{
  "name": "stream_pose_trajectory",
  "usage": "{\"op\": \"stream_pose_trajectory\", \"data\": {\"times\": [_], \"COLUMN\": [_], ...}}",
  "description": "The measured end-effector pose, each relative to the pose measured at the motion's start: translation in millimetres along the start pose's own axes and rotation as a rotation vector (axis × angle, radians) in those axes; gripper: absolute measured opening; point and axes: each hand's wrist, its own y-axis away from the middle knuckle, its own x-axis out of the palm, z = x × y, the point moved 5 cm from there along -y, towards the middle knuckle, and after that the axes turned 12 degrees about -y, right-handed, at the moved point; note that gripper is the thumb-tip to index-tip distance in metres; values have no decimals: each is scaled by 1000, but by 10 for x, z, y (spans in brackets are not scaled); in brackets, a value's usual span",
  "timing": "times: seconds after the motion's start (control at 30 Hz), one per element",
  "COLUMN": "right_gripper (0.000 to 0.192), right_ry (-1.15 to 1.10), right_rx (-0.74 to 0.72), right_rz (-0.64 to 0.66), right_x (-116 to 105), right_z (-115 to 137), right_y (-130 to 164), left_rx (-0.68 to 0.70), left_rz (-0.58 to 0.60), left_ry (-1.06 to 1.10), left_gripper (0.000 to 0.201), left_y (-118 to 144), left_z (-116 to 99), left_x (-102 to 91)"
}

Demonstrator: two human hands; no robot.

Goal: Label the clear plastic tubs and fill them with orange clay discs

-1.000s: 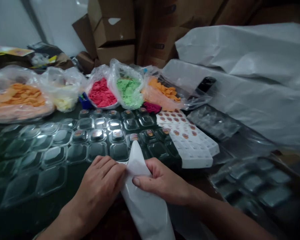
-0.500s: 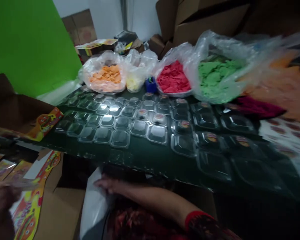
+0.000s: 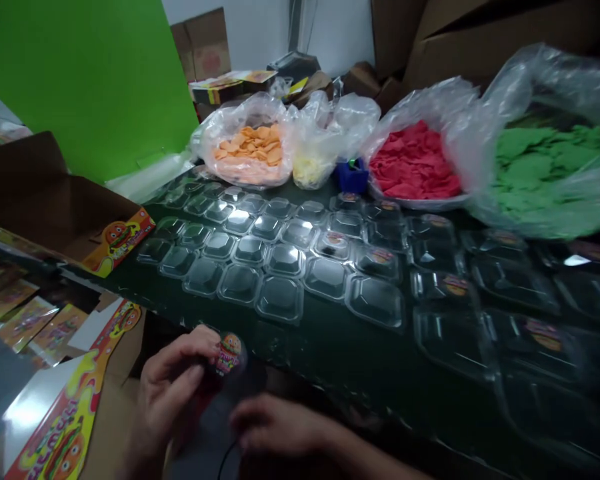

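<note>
Below the near edge of the table, my left hand pinches a small clear plastic container between thumb and fingers. A round sticker with a burger face shows on it. My right hand, blurred, is just to the right and lower, apart from the container. Its fingers are half curled, thumb and forefinger apart, with nothing visible between them. On the dark green tabletop beyond lie rows of clear plastic containers, some bearing the same burger sticker.
Open plastic bags hold orange pieces, pale yellow pieces, red pieces and green pieces. A blue tape dispenser-like object sits between them. Cardboard boxes stand at left and below left.
My left hand has come in from the far left with the stickered container. My right hand has left the white bag, which no longer shows. The view has shifted left.
</note>
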Motion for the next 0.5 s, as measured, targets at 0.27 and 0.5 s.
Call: {"op": "stream_pose_trajectory", "data": {"times": [0.27,0.5], "right_gripper": [26,35], "right_ry": [-343,-279], "right_rx": [-359,-477], "right_rz": [-584,-697], "right_x": [-164,-329], "right_z": [776,835], "right_y": [954,929], "left_rx": [2,86], "left_rz": [242,274], "left_ry": [77,-48], "left_gripper": [18,18], "left_y": [-140,-163], "left_z": [-276,-454], "left_x": [352,566]}}
